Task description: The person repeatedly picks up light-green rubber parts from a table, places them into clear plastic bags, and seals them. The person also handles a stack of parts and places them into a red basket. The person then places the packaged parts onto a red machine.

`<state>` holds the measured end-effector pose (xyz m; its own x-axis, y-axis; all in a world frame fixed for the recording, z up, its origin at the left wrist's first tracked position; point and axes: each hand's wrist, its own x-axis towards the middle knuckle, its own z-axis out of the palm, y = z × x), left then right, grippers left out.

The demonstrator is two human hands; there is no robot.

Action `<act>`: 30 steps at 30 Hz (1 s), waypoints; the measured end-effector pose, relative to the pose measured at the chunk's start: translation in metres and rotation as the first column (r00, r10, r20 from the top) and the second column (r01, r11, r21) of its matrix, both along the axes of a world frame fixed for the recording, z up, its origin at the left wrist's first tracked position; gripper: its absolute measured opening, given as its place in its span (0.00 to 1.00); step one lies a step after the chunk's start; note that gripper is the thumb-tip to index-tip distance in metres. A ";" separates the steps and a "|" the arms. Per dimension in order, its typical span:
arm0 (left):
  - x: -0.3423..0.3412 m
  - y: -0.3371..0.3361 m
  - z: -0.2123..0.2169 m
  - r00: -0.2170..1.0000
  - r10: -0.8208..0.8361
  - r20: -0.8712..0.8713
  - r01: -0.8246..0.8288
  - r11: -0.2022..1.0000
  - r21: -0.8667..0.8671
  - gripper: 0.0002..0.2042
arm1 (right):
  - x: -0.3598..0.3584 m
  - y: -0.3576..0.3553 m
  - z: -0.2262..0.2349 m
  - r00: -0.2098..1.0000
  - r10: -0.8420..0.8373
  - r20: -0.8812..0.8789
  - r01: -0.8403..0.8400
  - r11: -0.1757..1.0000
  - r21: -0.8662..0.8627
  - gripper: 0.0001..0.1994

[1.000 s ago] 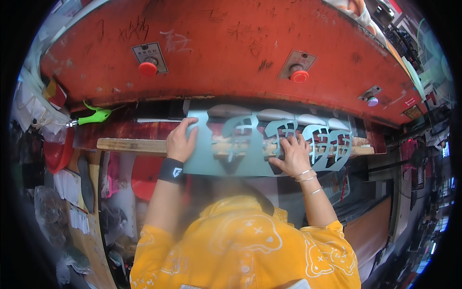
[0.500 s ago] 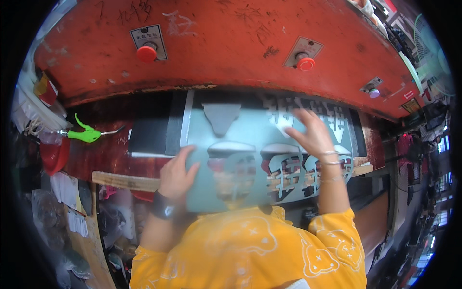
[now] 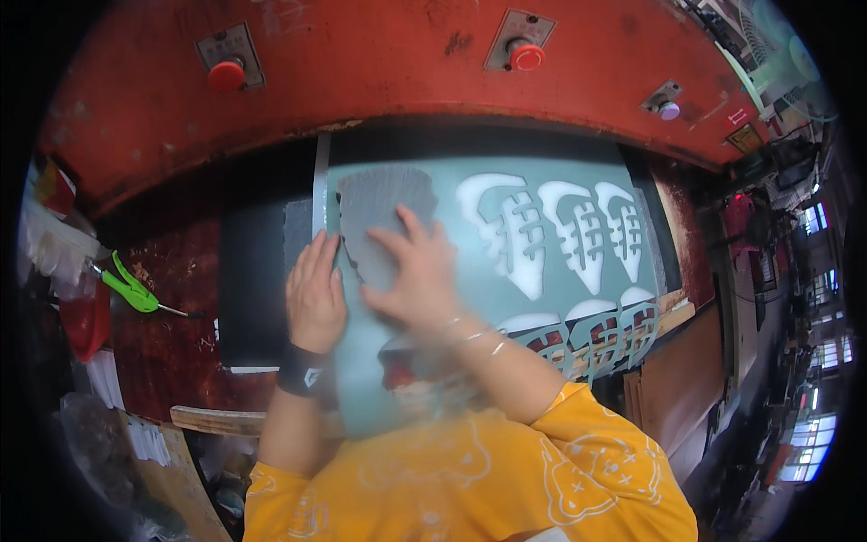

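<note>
A pale green sheet with rows of slotted cut-outs lies on a dark board in front of me. On its upper left rests a grey, shield-shaped piece with a ragged dark left edge. My right hand reaches across onto this piece, thumb and fingers spread over its right and lower part, hiding some of it. Along the sheet's left border, beside the grey piece, my left hand lies with fingers stretched out. White shows through the far row of cut-outs; the near row hangs over the wooden edge.
A red machine panel with red push buttons spans the far side. A green air blow gun is at the left, over the dark red table. A wooden strip runs along the table's near edge.
My right hand has moved left from the far cut-outs onto the grey piece. The sheet now lies farther in under the panel, and my left hand has moved forward along its border.
</note>
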<state>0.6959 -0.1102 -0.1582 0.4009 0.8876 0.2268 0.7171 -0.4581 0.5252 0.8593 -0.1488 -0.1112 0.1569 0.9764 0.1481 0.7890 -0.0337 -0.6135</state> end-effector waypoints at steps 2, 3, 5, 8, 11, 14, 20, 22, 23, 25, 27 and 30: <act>-0.003 -0.005 0.002 1.000 0.006 0.006 -0.006 1.000 0.002 0.22 | 0.018 -0.006 0.004 0.974 0.019 -0.225 -0.018 1.000 0.004 0.35; -0.005 -0.007 0.003 1.000 0.008 0.009 -0.008 1.000 -0.003 0.21 | 0.033 -0.011 0.005 0.919 0.034 -0.393 -0.036 0.999 0.001 0.36; -0.004 -0.009 0.004 1.000 0.017 0.025 -0.017 1.000 -0.019 0.21 | 0.068 -0.013 0.005 0.639 0.083 -0.765 -0.067 0.996 0.052 0.39; 0.002 -0.007 0.001 0.997 0.062 0.046 -0.059 0.996 -0.063 0.22 | 0.099 -0.029 0.003 0.144 0.057 -0.988 0.108 0.991 0.073 0.39; -0.015 0.005 -0.003 0.993 -0.048 0.106 0.059 0.993 -0.106 0.23 | 0.134 -0.046 0.011 0.437 -0.044 -0.899 0.180 0.983 0.039 0.36; -0.085 0.040 -0.007 0.918 0.272 0.290 -0.348 0.902 0.255 0.29 | 0.166 -0.066 0.014 0.926 -0.160 -0.343 0.214 0.969 0.126 0.32; -0.299 0.112 -0.032 0.343 0.764 0.547 -0.902 0.431 -0.037 0.38 | 0.194 -0.089 -0.015 0.971 -0.205 0.123 0.194 0.976 0.096 0.26; -0.315 0.126 -0.036 0.234 0.652 0.721 -0.606 0.678 -0.416 0.29 | 0.196 -0.088 -0.024 0.972 -0.202 0.117 0.186 0.973 0.135 0.27; -0.312 0.126 -0.031 0.195 0.615 0.764 -0.322 0.776 -0.542 0.23 | 0.196 -0.087 -0.026 0.974 -0.211 0.088 0.194 0.966 0.168 0.27; -0.282 0.112 -0.011 0.020 0.469 0.883 -0.268 0.854 -0.447 0.12 | 0.196 -0.087 -0.026 0.968 -0.218 0.127 0.203 0.971 0.123 0.27; -0.242 0.091 0.031 -0.214 0.342 0.915 0.006 0.937 -0.349 0.13 | 0.195 -0.087 -0.024 0.959 -0.237 0.156 0.218 0.967 0.131 0.28; -0.169 0.064 0.111 -0.150 0.045 0.988 0.176 0.984 -0.018 0.21 | 0.193 -0.086 -0.019 0.955 -0.251 0.155 0.235 0.965 0.114 0.28</act>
<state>0.5266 -0.0466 -0.0474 -0.1241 0.9305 0.3446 -0.6990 -0.3285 0.6352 1.0524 -0.2351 -0.1302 0.3534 0.8924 0.2806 0.8552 -0.1865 -0.4836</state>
